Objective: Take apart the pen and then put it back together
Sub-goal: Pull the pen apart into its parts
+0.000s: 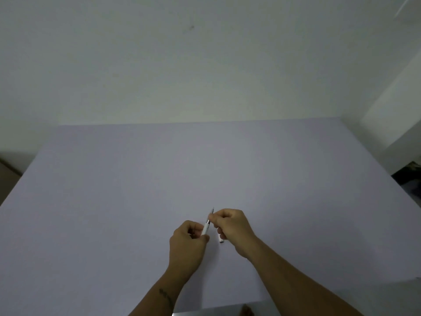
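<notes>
Pen [206, 225] base hidden within left grip [187, 242]

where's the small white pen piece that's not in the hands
In the head view, the small white piece lies on the table, just below the right hand and right of the left hand.

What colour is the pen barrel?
White, seen in the head view: pen barrel.

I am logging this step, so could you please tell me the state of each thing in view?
Pen: held above the table, tip pointing away, gripped by both hands.
Left hand: closed on the pen's white barrel.
Right hand: pinching the pen near its tip.
Small white part: below the right hand.
Table: plain lavender.
</notes>
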The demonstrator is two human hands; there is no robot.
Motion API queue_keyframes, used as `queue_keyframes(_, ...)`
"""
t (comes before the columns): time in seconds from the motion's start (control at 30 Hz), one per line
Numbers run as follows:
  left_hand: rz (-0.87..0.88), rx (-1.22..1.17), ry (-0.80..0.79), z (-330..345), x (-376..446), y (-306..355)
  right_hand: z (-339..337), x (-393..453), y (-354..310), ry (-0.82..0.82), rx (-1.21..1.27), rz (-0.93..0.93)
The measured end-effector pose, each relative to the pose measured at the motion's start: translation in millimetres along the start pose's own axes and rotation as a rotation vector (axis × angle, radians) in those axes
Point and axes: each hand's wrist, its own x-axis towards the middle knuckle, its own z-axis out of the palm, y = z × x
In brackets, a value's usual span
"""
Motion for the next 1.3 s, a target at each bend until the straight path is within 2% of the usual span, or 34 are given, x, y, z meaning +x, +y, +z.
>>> queue_keyframes(0.23, 0.157, 0.093, 0.022, -6.2, -1.6, 15.5, -3.9, -5.4, -9.2, 0.048, 0.039, -0.068)
queue_keyframes(0.4, 0.215, 0.131, -0.023, -9.3, -1.3, 17.2, -5.9, -5.6, -6.4, 0.055, 0.157, -0.021)
queue_keyframes(0.67, 0.248, 0.124, -0.017, -12.3, -5.1, 20.0, -16.0, -13.0, -9.5, -0.163, 0.425, 0.108)
queue_keyframes(0.83, 0.264, 0.103, -0.014, -10.9, -7.3, 22.5, -12.4, -12.4, -10.6, -0.057, 0.41, 0.078)
queue_keyframes(1.1, 0.254, 0.1, -0.024, -15.7, -4.7, 30.0, -18.5, -20.9, -19.6, -0.156, 0.46, 0.088)
queue_keyframes(1.3, 0.284, 0.102, -0.019, -18.7, -5.4, 32.6, -14.4, -22.1, -18.0, -0.126, 0.434, 0.1)
